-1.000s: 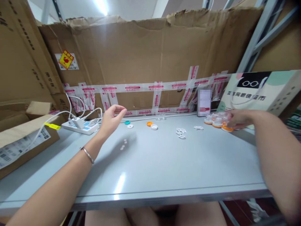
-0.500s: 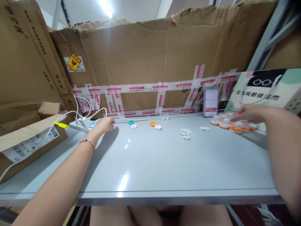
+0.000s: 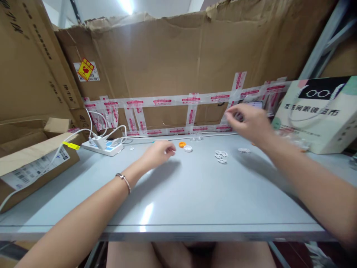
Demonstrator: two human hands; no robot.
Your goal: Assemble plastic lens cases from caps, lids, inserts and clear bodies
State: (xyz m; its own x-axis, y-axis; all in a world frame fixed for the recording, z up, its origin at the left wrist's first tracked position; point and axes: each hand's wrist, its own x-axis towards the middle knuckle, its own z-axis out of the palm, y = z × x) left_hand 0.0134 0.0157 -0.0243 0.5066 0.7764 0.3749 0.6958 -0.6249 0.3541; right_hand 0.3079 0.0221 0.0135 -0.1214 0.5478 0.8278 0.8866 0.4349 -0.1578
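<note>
My left hand (image 3: 158,153), loosely curled with a gap between thumb and fingers, is over the table just left of an orange ring (image 3: 182,144) and a white ring (image 3: 187,149). Nothing shows in it. It hides most of a green ring and the small white discs. My right hand (image 3: 248,121) is raised at the back right, slightly blurred, its thumb and fingertips close together; whether they hold anything is hidden. Behind its wrist are clear domed pieces (image 3: 292,139), partly covered. Several white flat parts (image 3: 221,156) lie between the hands, with more white parts (image 3: 244,150) below the right hand.
A white power strip (image 3: 110,148) with plugs and cables is at the left, beside an open cardboard box (image 3: 36,167). A small white disc (image 3: 132,148) lies near the strip. Clear pieces (image 3: 196,136) stand at the back. A phone (image 3: 255,104) and paper bag (image 3: 320,115) are at the right.
My left hand has moved right from beside the power strip, uncovering a white disc there. My right hand has lifted off the clear domed pieces and moved left and up, now covering the phone.
</note>
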